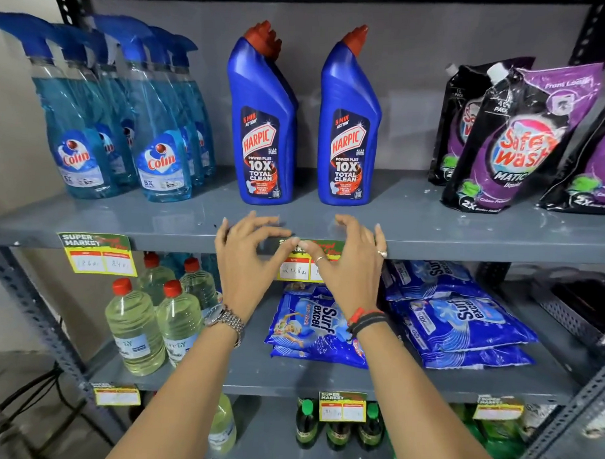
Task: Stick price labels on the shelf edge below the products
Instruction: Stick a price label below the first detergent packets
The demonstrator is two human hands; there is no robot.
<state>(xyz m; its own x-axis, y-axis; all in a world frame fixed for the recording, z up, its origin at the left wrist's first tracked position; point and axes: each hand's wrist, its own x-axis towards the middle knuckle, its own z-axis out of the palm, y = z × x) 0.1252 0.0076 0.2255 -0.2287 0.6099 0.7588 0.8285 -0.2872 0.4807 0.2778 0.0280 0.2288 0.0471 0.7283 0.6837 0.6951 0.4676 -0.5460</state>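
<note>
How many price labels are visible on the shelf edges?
5: top edge, left label and middle label between the hands; lower edge, left, centre, right. More may be hidden.

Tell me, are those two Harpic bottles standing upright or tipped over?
Upright. Both Harpic bottles stand on their bases on the shelf, red caps on top, labels facing forward.
</note>
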